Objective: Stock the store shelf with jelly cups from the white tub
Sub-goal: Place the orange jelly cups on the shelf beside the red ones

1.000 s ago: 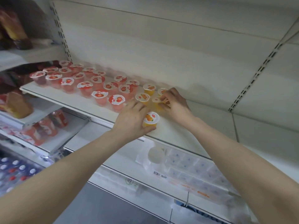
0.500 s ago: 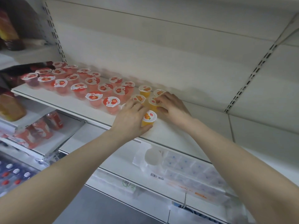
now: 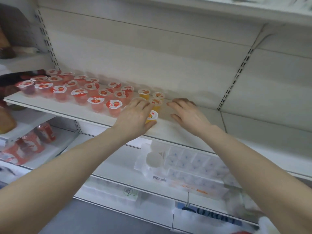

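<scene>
So the thing that matters here is where the front orange jelly cup (image 3: 151, 117) sits relative to the left hand (image 3: 135, 118): it's tucked right against the thumb side of that grip, standing upright on the shelf (image 3: 87, 114) near its front edge, with the thumb curled round its base and the fingers draped over toward the cups behind. I'd call that grip closed on the cup, though the palm hides most of the contact so I can't swear how firm it is. The right hand (image 3: 189, 114) is just beside it on the far side, flat on the shelf with fingers spread and nothing in it, a clear gap between its fingertips and the nearest cup. Just beyond the left grip are the other orange cups (image 3: 157, 100), and off to its outer side the whole batch of red jelly cups (image 3: 97, 102) runs in rows back to the wall. Being a stubby round cup, it has no real long axis to worry about, just keep it upright. My guess is the left hand is the one to finish seating it into line, since the open shelf space lies toward the right hand. The white tub isn't clearly in view.
</scene>
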`<state>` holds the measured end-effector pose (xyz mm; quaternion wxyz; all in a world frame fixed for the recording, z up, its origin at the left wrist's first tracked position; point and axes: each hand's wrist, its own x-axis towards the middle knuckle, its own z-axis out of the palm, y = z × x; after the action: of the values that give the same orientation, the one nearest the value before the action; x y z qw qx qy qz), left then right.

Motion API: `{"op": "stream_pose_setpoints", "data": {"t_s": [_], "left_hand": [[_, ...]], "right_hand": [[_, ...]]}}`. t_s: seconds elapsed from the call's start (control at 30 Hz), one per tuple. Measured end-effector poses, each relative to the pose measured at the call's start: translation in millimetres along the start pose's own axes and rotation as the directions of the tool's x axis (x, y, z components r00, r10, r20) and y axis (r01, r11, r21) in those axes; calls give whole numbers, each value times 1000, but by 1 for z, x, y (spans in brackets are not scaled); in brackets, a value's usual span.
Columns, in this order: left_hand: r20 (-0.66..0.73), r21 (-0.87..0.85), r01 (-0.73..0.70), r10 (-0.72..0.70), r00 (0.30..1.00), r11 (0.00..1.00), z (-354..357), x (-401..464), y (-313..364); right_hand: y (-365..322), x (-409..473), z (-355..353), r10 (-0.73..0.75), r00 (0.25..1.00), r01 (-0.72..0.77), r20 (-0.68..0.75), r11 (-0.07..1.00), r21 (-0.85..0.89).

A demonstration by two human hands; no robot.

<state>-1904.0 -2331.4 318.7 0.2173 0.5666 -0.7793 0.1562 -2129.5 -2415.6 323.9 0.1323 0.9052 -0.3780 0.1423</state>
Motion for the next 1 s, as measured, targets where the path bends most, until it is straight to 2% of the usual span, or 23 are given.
{"op": "stream_pose_setpoints", "data": {"t_s": [0.23, 0.47, 0.6, 0.8, 1.0], "left_hand": [[-52, -32, -160, 158, 986, 987, -21, -25, 41], [-35, -205, -368, 369, 929, 907, -23, -57, 134], [-46, -252, -490, 495, 868, 835, -18, -69, 198], [-65, -354, -589, 609, 791, 727, -9, -84, 299], [-39, -463, -610, 673, 738, 643, 27, -105, 403]], "right_hand": [[-19, -106, -45, 76, 995, -85, -57, 981, -175], [-42, -247, -87, 250, 968, -248, -26, 937, -246], [-48, -326, -107, 379, 925, -363, -1, 887, -287], [-43, -441, -131, 529, 848, -496, 19, 806, -325], [-15, -552, -135, 624, 778, -576, 72, 755, -313]]}}
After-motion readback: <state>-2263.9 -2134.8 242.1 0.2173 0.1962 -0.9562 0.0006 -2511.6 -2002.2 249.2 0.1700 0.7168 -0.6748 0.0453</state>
